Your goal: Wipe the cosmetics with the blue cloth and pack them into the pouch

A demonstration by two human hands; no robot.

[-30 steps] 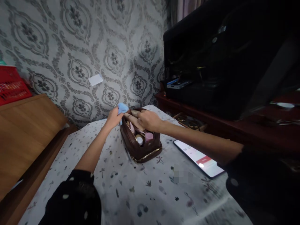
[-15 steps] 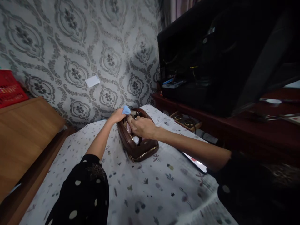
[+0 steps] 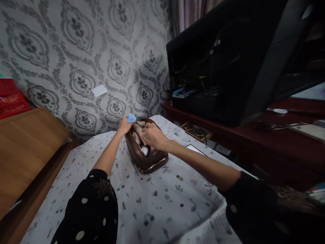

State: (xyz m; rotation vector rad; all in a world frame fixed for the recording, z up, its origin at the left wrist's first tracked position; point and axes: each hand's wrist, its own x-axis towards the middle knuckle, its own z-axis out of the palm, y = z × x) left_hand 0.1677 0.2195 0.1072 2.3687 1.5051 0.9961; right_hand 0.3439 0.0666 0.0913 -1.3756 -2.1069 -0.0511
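Observation:
A brown leather zip bag [image 3: 149, 165] with a gold-coloured zipper lies unzipped on the patterned white cover [image 3: 157, 203]. At its far left rim, my left hand [image 3: 124, 126] is closed on a small light-blue piece of soft cloth [image 3: 131, 118]. My right hand [image 3: 154, 136] reaches into the opening with fingers curled; whatever they grip is hidden. Beside those fingers is a pale beige tube-like item [image 3: 138, 130]. A white round-topped item [image 3: 145, 150] shows near the bag's front end. Other contents are hard to make out.
A phone [image 3: 195, 149] lies partly behind my right forearm. On the right, a large black television-like set [image 3: 210, 67] stands on a dark red cabinet [image 3: 243, 134] with a small open drawer [image 3: 200, 135]. To the left are a wooden panel [image 3: 33, 145] and a red bag [image 3: 12, 98].
The view has shifted slightly to the right. My right hand's fingers have drawn up a little in the bag, and more of the beige item shows. My left hand keeps the blue cloth.

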